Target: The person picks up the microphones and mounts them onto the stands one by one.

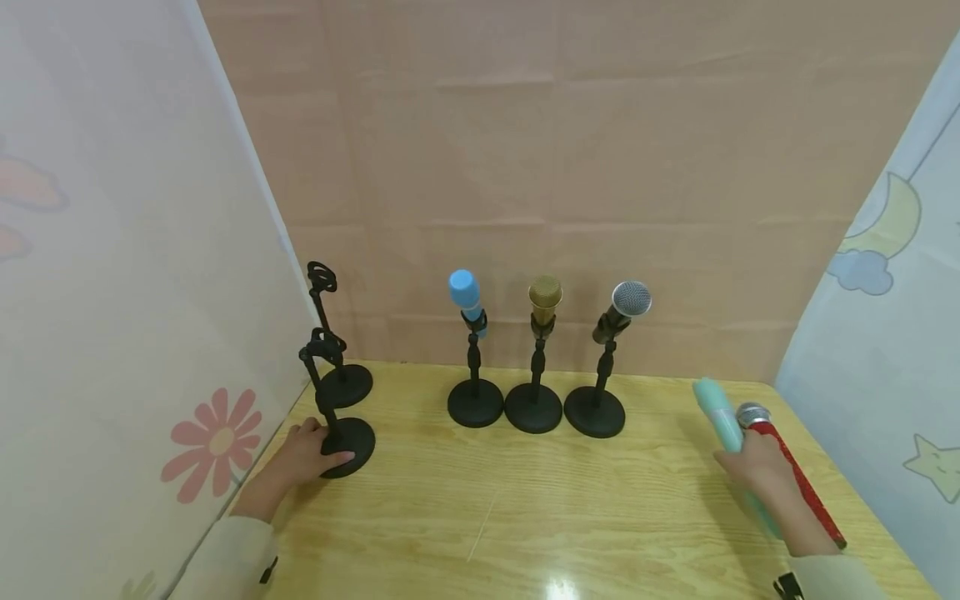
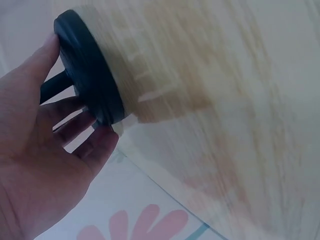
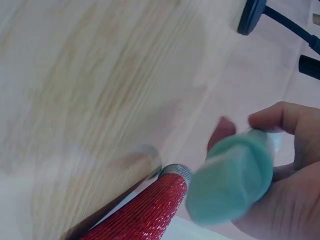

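At the table's left side my left hand (image 1: 302, 455) grips the round base of a black desktop microphone stand (image 1: 358, 439), thumb on one side of the base. In the left wrist view, fingers curl around that base (image 2: 92, 67) near its pole. The stand's clip holds no microphone. My right hand (image 1: 759, 468) holds a mint-green microphone (image 1: 718, 410) by its body at the right. A red glittery microphone (image 1: 806, 492) with a silver head lies on the table beside that hand. The right wrist view shows the mint microphone's tail end (image 3: 220, 190) close to the red microphone.
Another black stand (image 1: 347, 385) without a microphone is behind the gripped one. Three stands at the back hold a blue microphone (image 1: 465, 290), a gold microphone (image 1: 545, 296) and a silver-headed black microphone (image 1: 630, 300). Patterned side walls and a brown back wall (image 1: 525, 150) border the table.
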The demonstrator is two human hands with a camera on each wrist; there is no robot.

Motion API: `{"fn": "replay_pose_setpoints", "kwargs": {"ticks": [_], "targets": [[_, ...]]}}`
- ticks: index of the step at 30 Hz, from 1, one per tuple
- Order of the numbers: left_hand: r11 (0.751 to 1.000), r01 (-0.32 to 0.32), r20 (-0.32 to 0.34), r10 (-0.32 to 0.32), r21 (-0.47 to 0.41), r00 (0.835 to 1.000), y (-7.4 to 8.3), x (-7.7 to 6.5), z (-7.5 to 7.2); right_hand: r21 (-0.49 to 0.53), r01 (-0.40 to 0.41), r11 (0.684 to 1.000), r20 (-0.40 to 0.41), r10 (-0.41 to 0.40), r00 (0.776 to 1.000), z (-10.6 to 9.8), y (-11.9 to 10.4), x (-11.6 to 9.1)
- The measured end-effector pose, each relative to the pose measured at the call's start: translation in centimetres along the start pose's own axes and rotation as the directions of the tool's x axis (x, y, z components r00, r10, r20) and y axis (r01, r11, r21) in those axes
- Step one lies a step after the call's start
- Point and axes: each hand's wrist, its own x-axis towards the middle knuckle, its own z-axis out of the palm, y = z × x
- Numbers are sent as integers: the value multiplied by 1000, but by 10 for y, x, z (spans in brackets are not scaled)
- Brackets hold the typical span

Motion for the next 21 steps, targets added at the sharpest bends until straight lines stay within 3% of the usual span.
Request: {"fn": "replay_pose_setpoints", "kwargs": {"ticks": [4,9,21], "targets": [[1000,-17,12,17,0,1000,2,1,2,85,25,996,7,-26,1000,-1,-10,-5],[1000,-24,32,24,-6,999,6,1,5,171,-16,985,64,6,998,-1,-25,-11],[999,-35,57,34,8,998,16,-2,7,236,43,971,44,-54,998,6,-40,-16]]}}
